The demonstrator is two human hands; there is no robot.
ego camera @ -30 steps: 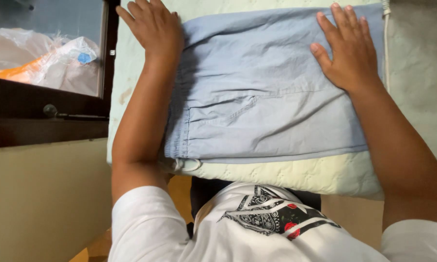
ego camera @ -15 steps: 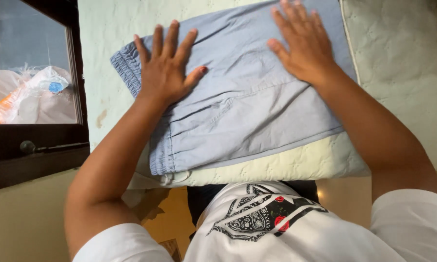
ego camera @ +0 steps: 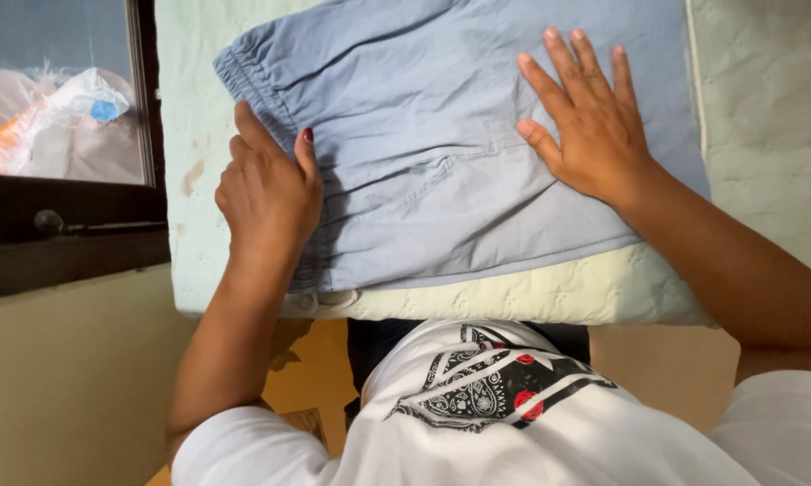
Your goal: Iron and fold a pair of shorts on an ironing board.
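Sliding back from its flat spread half a second ago, the left hand [ego camera: 266,193] is now curling at the shorts' [ego camera: 441,135] elastic waistband, at about nine o'clock on the cloth, fingers narrowed and seeming to pinch the gathered edge. Over at two o'clock the right hand [ego camera: 594,135] is still pressing down, fingers wide and flat, holding nothing. Those pale blue shorts are lying folded on the padded board [ego camera: 549,297], waistband pointing left toward the dark window frame [ego camera: 144,135]. I'd judge smoothing is giving way to gripping for a fold.
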